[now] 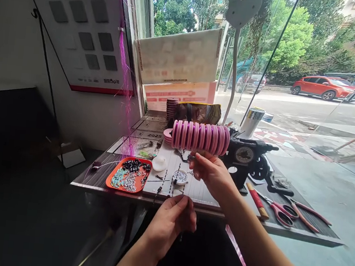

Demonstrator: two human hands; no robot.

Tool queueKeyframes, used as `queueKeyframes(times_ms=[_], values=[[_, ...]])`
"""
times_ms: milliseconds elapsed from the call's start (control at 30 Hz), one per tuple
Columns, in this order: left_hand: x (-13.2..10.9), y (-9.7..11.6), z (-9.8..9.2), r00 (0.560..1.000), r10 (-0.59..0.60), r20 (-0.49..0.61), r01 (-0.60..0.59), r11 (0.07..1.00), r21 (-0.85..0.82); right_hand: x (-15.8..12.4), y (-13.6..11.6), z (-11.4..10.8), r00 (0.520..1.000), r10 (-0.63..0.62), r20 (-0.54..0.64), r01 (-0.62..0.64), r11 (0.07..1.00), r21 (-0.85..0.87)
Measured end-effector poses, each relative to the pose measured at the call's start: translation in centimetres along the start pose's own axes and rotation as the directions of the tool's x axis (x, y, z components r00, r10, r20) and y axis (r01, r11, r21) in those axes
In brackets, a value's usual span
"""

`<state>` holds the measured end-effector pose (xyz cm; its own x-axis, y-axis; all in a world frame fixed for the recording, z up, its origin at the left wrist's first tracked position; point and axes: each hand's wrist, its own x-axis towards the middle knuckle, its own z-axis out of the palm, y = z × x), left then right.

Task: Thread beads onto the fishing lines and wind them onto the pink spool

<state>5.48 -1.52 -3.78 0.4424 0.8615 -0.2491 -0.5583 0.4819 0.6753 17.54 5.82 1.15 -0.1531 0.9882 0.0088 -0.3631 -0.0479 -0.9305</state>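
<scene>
My left hand [171, 221] hovers at the near edge of the table [96, 177], fingers curled in a pinch on something small and dark that I cannot make out. Raised over the white mat [191, 185], my right hand [213, 172] pinches its fingertips just below a row of pink spools [200, 137]; whatever it holds is too thin to name. A small round dish of beads [179, 177] sits between the two hands.
An orange tray [128, 174] of small fittings lies at the left. A black hand-crank winder [247, 159] stands at the right, with red scissors [278, 211], pliers [307, 212] and a red-handled tool [257, 200] beside it. Glass wall behind, dark floor at left.
</scene>
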Motion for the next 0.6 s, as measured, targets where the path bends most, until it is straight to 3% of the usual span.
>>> queueKeyframes(times_ms=[400, 600], values=[[-1.7, -1.1, -0.7, 0.996, -0.052, -0.072, 0.046, 0.995, -0.084, 0.1, 0.1, -0.1, 1.000, -0.019, -0.023, 0.019, 1.000, -0.008], [-2.2, -1.3, -1.5, 0.996, -0.092, -0.007, 0.090, 0.981, -0.171, 0.3, 0.3, -0.4, 0.999, -0.030, -0.019, 0.030, 1.000, -0.006]])
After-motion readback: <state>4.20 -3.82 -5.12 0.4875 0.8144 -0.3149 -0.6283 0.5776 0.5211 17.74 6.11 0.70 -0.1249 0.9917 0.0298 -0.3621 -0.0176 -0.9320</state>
